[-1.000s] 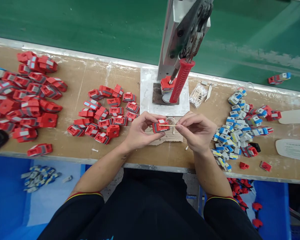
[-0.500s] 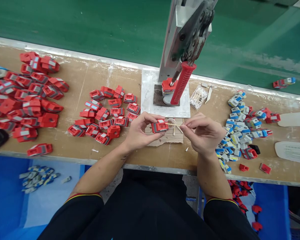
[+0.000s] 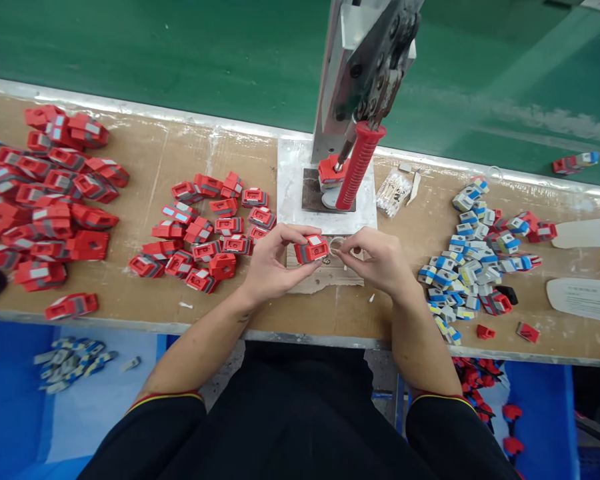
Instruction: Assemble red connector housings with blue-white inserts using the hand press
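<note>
"Head view: where's the red part (image 3: pixel 311 251)?"
"Clamped between thumb and fingers of the left hand (image 3: pixel 271 267), nine o'clock from the clear dish (image 3: pixel 333 244)."
"And the right hand (image 3: pixel 381 260)?"
"Fingertips together beside the dish; whether gripping anything, can't tell."

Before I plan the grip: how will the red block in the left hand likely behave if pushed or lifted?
The red block is probably stiff: it shows no visible bend where the left hand pinches it. Its flat-sided, angular shape suggests it would slide rather than roll. Its hollowed face hints that it may be light for its size.
</note>
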The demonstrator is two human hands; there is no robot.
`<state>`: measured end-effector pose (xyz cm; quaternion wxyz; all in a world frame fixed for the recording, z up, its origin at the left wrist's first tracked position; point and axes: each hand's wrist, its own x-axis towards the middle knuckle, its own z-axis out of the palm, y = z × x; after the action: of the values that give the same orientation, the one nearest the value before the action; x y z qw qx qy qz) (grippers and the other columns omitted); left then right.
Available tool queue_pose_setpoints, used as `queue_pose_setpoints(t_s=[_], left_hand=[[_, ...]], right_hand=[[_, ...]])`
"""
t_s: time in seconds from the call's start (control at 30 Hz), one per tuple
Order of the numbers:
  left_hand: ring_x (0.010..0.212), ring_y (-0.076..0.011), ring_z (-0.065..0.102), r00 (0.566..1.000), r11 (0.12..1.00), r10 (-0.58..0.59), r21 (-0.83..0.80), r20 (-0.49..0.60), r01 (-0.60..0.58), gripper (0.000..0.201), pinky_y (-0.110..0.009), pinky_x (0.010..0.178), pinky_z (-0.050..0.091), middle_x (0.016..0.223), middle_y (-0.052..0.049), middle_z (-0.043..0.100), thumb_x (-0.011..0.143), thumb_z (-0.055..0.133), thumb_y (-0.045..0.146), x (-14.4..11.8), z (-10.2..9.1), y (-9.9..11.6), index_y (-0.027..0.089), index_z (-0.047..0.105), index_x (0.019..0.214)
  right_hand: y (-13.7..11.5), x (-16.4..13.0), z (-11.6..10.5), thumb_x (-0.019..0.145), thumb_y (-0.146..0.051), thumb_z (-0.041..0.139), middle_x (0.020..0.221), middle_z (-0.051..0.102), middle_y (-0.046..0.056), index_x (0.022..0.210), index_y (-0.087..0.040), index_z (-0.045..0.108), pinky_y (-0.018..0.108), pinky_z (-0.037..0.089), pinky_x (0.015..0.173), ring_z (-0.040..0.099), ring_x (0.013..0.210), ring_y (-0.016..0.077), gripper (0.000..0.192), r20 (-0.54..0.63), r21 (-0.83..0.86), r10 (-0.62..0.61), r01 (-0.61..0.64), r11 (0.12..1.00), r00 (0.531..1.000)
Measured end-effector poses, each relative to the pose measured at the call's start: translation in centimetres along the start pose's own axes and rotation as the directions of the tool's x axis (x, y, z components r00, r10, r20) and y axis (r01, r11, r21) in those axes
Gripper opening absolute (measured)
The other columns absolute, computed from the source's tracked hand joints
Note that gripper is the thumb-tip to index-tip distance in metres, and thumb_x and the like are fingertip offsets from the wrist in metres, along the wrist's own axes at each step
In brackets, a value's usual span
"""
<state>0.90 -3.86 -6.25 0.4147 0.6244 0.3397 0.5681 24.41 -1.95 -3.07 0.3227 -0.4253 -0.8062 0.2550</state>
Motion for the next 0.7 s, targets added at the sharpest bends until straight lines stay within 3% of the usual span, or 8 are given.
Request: queue_pose_setpoints(t_s=[0.1, 0.2, 0.27, 0.47, 0.7], left_hand=[[0.108, -0.023, 0.078, 1.0, 1.0, 0.0, 0.014, -0.009, 0.0, 0.032, -0.038, 0.094, 0.064, 0.115, -0.011, 0.08, 0.081, 0.088, 0.022, 0.0, 0.0, 0.0, 0.021, 0.062, 0.099], [0.11, -0.0235, 0.078, 1.0, 1.0, 0.007, 0.03, 0.001, -0.007, 0.03, -0.039, 0.095, 0.063, 0.116, -0.01, 0.08, 0.081, 0.086, 0.018, -0.1, 0.0, 0.0, 0.021, 0.062, 0.099], [0.109, -0.0233, 0.078, 1.0, 0.999, 0.007, 0.036, 0.014, -0.007, 0.029, -0.039, 0.096, 0.063, 0.117, -0.01, 0.08, 0.081, 0.085, 0.016, -0.1, 0.0, 0.1, 0.022, 0.063, 0.099], [0.109, -0.0239, 0.078, 0.999, 0.998, -0.019, 0.056, 0.028, 0.017, 0.026, -0.04, 0.096, 0.063, 0.116, -0.009, 0.08, 0.082, 0.085, 0.021, -0.2, 0.0, 0.2, 0.022, 0.064, 0.098], [0.107, -0.0238, 0.078, 1.0, 0.998, -0.013, 0.054, 0.019, 0.012, 0.029, -0.04, 0.094, 0.063, 0.114, -0.01, 0.08, 0.081, 0.087, 0.021, -0.1, 0.1, 0.1, 0.022, 0.063, 0.097]], right_hand=[[-0.8, -0.1, -0.5, 0.088, -0.024, 0.078, 0.07, 0.075, 0.0, 0.075, -0.024, 0.072, 0.029, 0.05, 0.057, 0.065, 0.06, 0.0143, 0.014, -0.11, 0.122, 0.011, 0.002, 0.993, 0.994], [-2.0, -0.2, -0.8, 0.086, -0.027, 0.084, 0.065, 0.073, -0.001, 0.072, -0.025, 0.07, 0.029, 0.05, 0.053, 0.065, 0.057, 0.0146, 0.019, -0.326, 0.33, 0.039, 0.076, 0.941, 0.944], [-2.6, -0.1, -0.4, 0.084, -0.027, 0.086, 0.064, 0.073, -0.002, 0.071, -0.024, 0.069, 0.029, 0.052, 0.054, 0.066, 0.057, 0.0149, 0.021, -0.383, 0.42, 0.045, 0.13, 0.898, 0.923], [-3.2, 0.1, 1.1, 0.083, -0.028, 0.087, 0.065, 0.075, 0.0, 0.07, -0.023, 0.068, 0.029, 0.054, 0.051, 0.067, 0.056, 0.0151, 0.023, -0.324, 0.464, 0.071, 0.093, 0.881, 0.943], [-2.9, 0.0, 0.7, 0.083, -0.02, 0.085, 0.068, 0.077, 0.0, 0.072, -0.024, 0.07, 0.028, 0.054, 0.052, 0.07, 0.059, 0.0151, 0.019, -0.302, 0.43, 0.043, 0.096, 0.898, 0.952]])
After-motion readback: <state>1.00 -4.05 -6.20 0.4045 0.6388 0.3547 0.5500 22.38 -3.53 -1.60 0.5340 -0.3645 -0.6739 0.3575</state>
